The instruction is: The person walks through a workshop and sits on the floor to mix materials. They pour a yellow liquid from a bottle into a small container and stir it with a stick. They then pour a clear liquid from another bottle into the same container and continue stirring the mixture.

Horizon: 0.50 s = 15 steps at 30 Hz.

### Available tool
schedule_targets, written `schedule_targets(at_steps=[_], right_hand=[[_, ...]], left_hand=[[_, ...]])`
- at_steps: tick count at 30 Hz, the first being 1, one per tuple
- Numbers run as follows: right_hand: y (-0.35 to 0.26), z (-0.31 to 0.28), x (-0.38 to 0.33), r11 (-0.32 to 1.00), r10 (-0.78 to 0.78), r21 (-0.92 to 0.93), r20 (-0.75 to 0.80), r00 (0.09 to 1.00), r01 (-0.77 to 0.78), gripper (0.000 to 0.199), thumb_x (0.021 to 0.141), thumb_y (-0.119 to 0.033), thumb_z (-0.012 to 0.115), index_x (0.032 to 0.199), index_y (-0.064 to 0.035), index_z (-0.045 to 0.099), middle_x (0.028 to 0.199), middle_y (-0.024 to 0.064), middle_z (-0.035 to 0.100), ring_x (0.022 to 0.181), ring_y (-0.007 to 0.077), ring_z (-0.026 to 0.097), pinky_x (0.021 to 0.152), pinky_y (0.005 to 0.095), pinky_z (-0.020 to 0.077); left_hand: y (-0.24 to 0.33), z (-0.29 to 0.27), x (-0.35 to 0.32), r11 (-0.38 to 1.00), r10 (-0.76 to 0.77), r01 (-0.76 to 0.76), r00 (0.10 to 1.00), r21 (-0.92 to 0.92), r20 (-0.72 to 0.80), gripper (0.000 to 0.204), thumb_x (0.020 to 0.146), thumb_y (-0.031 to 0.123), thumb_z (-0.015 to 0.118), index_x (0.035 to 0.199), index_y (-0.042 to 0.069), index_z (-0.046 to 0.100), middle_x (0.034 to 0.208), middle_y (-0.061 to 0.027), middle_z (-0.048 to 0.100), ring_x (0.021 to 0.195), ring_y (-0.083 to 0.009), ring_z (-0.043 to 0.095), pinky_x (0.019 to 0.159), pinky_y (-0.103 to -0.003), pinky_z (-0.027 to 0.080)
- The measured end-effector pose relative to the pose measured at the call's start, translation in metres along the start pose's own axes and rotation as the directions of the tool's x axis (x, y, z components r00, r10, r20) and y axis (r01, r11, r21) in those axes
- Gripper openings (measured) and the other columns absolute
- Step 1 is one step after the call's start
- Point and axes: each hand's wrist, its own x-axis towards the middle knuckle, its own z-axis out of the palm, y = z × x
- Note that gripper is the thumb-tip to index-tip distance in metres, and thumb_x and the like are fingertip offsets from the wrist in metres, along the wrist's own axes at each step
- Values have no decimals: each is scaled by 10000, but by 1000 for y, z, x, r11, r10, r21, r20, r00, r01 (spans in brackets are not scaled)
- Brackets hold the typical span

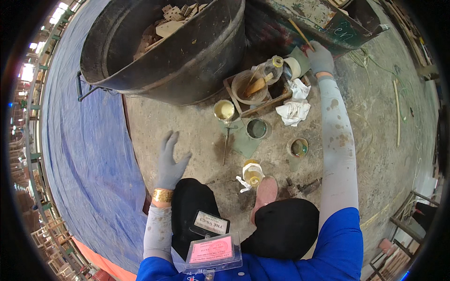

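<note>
My right hand [321, 58], in a grey glove, is closed round the lower end of a thin wooden stick [301, 33] at the far right. The stick slants up and left in front of a dark green, scuffed container [323, 23]. My left hand [170, 160], gloved too, hovers above the floor by my knee with thumb and fingers apart and nothing in it. Below the right hand, a wooden tray [251, 111] carries a clear bottle [273, 65], a plastic tub [240, 86] with a brush-like wooden handle [255, 87], and a white roll [292, 68].
A big black metal tub [187, 75] with wood pieces [171, 23] stands at the far left. Nearer are a can of cream-coloured stuff [224, 110], a grey can [256, 128], another can [298, 147], a yellowish bottle [253, 174] and white rags [294, 112]. Blue sheeting [89, 140] covers the left floor.
</note>
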Motion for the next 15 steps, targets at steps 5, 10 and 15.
schedule_targets(at_steps=[5, 10, 15], right_hand=[[36, -1, -22, 991, 39, 133, -103, 994, -25, 422, 753, -356, 570, 1101, -118, 592, 1047, 149, 604, 974, 317, 572, 837, 370, 443], [67, 9, -37, 988, 93, 136, -96, 991, -80, 463, 748, -379, 570, 1099, -78, 586, 1031, 174, 606, 978, 324, 570, 839, 369, 440], [53, 12, -62, 922, 56, 388, -115, 992, -7, 425, 773, -363, 558, 1046, -40, 596, 989, 180, 615, 898, 322, 590, 777, 347, 442]], left_hand=[[18, 29, 6, 987, 144, -154, 968, 35, 208, 587, 698, 150, 669, 1231, 57, 443, 1260, -212, 412, 1160, -379, 411, 955, -381, 370], [33, 53, 11, 959, 236, -281, 868, 41, 437, 573, 696, 191, 653, 1218, 69, 452, 1219, -182, 451, 1077, -363, 469, 900, -400, 406], [8, 72, -1, 927, 92, -329, 668, 182, 739, 667, 667, 215, 673, 1268, 100, 406, 1223, -163, 454, 1078, -338, 482, 891, -387, 413]])
